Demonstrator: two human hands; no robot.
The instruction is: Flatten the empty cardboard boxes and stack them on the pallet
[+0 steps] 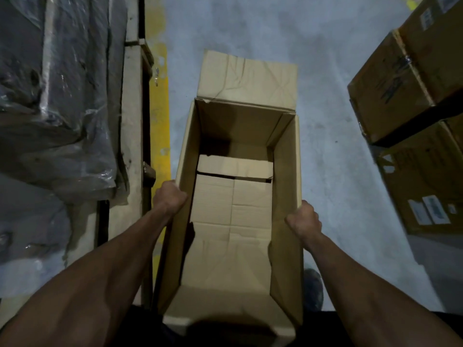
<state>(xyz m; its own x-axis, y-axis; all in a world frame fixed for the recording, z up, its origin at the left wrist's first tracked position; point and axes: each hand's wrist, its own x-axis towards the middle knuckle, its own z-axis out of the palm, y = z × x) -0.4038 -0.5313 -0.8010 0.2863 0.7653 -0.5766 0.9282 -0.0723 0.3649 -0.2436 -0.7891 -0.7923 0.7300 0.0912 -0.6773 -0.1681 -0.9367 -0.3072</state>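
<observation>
An open, empty cardboard box (233,221) stands in front of me on the grey floor, long side pointing away. Its far flap (246,78) folds outward and its bottom flaps lie closed inside. My left hand (168,197) grips the top edge of the box's left wall. My right hand (304,219) grips the top edge of the right wall. A wooden pallet (132,116) lies to the left, its load wrapped in grey plastic film (55,96).
Stacked, sealed cardboard boxes (411,91) with labels stand at the right. A yellow floor stripe (159,121) runs between the pallet and the open box. Bare concrete floor (325,159) lies between the open box and the right stack. My shoe (313,289) shows below the right wall.
</observation>
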